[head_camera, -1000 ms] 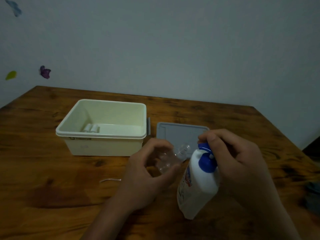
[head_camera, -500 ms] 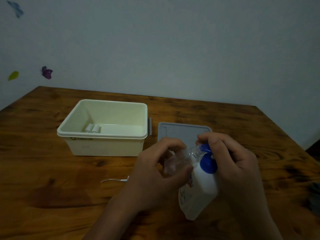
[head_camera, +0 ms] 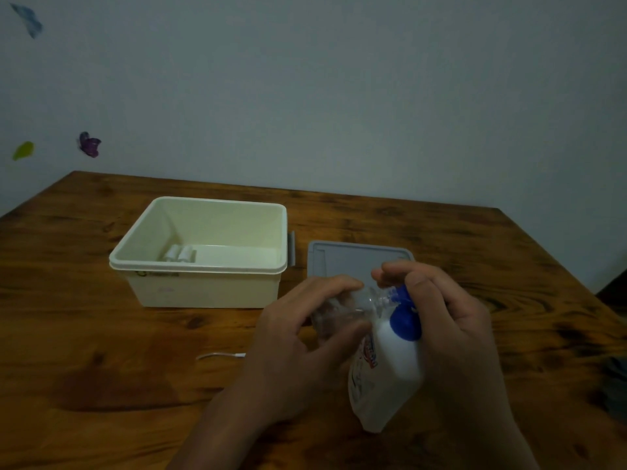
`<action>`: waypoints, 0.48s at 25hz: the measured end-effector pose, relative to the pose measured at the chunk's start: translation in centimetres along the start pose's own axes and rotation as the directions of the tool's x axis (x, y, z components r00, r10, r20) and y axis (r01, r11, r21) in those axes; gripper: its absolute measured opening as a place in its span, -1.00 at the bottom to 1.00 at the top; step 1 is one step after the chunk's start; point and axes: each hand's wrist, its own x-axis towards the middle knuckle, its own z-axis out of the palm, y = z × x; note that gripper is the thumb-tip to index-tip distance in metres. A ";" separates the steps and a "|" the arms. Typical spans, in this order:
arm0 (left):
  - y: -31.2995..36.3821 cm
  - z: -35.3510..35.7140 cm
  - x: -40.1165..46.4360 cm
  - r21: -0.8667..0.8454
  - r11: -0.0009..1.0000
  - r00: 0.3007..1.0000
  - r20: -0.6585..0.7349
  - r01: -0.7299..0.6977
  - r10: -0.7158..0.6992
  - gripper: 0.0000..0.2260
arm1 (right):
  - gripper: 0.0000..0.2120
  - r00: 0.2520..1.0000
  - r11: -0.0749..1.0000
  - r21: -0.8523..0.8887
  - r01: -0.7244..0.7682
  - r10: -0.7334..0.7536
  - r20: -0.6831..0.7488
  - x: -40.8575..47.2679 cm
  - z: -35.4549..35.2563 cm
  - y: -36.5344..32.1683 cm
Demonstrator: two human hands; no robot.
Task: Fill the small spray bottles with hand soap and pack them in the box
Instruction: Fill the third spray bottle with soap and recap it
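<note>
My left hand [head_camera: 291, 347] grips a small clear spray bottle [head_camera: 342, 312], tilted with its open neck toward the right. My right hand [head_camera: 451, 320] holds a white hand soap bottle [head_camera: 383, 378] with a blue pump head [head_camera: 405, 320], fingers over the pump. The pump's nozzle meets the small bottle's neck. The cream box [head_camera: 203, 290] stands open at the left, with two small white-capped bottles [head_camera: 179, 254] lying inside at its front left. Its grey lid [head_camera: 339, 257] lies flat to the right of it, behind my hands.
A thin white tube piece [head_camera: 220, 356] lies on the wooden table [head_camera: 101, 351] left of my left hand. A dark object [head_camera: 615, 385] sits at the table's right edge. The wall stands behind the table, with small stickers at the left.
My left hand brought the small clear bottle to the right, up against the pump nozzle. Both hands and the soap bottle rose slightly.
</note>
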 end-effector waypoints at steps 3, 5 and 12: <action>-0.2 0.2 -0.3 -0.010 1.000 1.000 -0.009 0.010 -0.010 -0.76 | -0.74 1.000 1.000 -0.025 -0.010 0.010 0.010 -0.2 0.1 0.4; -0.2 0.4 -0.4 -0.024 1.000 1.000 -0.017 0.019 -0.019 -0.75 | -0.74 1.000 1.000 -0.028 -0.009 0.010 0.019 -0.2 0.1 0.4; 0.2 0.4 -0.1 -0.058 0.997 0.998 -0.043 0.044 -0.046 -0.72 | -0.76 0.998 0.999 -0.036 0.022 -0.020 0.051 0.1 -0.4 -0.2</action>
